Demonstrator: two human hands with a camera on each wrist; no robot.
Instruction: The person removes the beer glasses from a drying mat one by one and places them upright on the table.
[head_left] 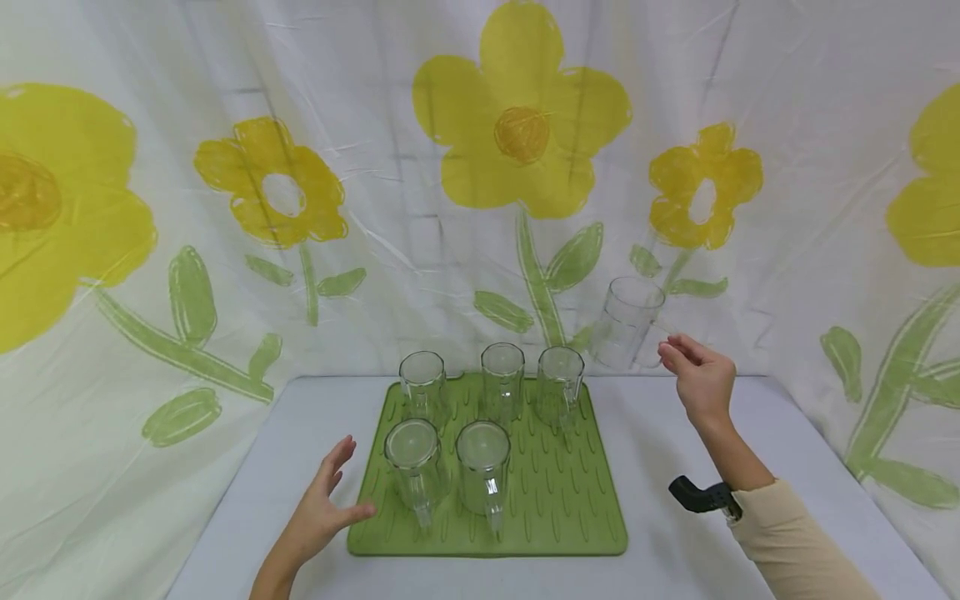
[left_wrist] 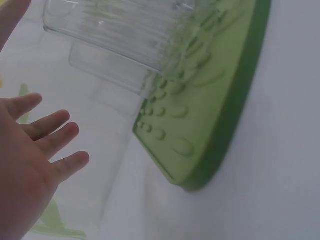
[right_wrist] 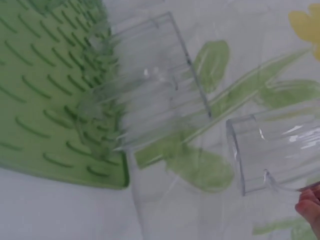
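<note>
Up in front of the curtain, to the right of the mat's back corner, a clear glass mug (head_left: 624, 323) is held by its handle. The thumb and fingers of my right hand (head_left: 699, 377) pinch that handle. In the right wrist view this mug (right_wrist: 280, 150) lies sideways across the picture, with only fingertips (right_wrist: 309, 207) showing. My left hand (head_left: 318, 510) hovers by the left edge of the green drying mat (head_left: 555, 525), fingers spread and nothing in them. Nearest to it on the mat stands the front left glass mug (head_left: 416, 467).
Beside that mug is another front glass mug (head_left: 482, 471), its handle facing me. A back row holds a left mug (head_left: 423, 383), a middle mug (head_left: 502, 383) and a right mug (head_left: 558, 387). The white table (head_left: 645, 517) ends at a flowered curtain (head_left: 390, 275).
</note>
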